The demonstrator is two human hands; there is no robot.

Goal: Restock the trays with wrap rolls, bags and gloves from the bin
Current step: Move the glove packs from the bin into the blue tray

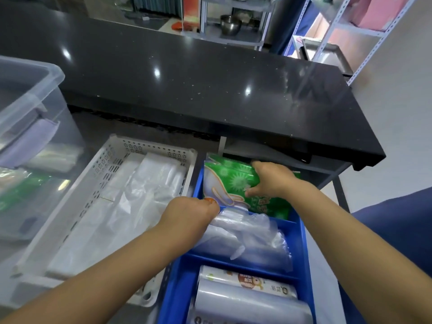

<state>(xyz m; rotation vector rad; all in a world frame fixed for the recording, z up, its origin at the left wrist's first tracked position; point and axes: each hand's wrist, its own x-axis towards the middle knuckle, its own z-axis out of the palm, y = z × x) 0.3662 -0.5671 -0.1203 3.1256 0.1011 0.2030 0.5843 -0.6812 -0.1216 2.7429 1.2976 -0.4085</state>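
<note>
A blue divided tray (301, 244) stands at lower right. Its far compartment holds a green glove packet (233, 181); my right hand (271, 178) grips the packet's upper right part. My left hand (189, 213) holds the packet's lower left corner, next to loose clear gloves (252, 239) in the middle compartment. Wrap rolls (247, 293) lie in the near compartment. A white perforated tray (105, 174) to the left holds clear plastic bags (131, 206). The clear bin (30, 94) stands at far left with more packets inside.
A black glossy counter (198, 78) runs across behind the trays, overhanging them. Metal shelving (350, 31) stands at the back right, with steel bowls (230, 24) on a rack beyond the counter. Pale floor shows at the right.
</note>
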